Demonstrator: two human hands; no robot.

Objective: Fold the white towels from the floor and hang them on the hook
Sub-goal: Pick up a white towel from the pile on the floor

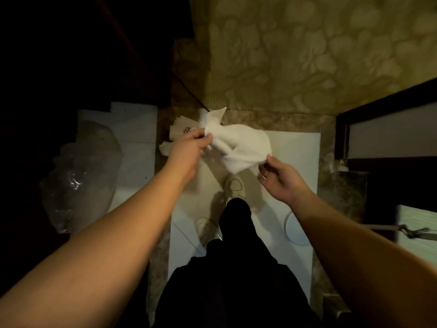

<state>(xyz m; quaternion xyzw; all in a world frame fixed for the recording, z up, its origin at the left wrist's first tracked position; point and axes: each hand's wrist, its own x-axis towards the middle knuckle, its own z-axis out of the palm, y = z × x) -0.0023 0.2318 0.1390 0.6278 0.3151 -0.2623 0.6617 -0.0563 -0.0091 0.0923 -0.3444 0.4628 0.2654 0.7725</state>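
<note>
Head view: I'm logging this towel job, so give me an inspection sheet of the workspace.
Surface: white floor panels underfoot.
Job's things: white towel held up, bunched, not yet folded; hook not seen.
Clutter: clear plastic bag at left; round white disc on floor; paper behind towel.
Grippers: left hand grips towel's left end; right hand pinches its right edge.
Cables: thin dark line down the wall.
Surroundings: patterned wall; dim.

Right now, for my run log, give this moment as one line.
left hand: grips white towel | right hand: pinches its corner | towel: bunched, unfolded, held up | hook: unseen
</note>
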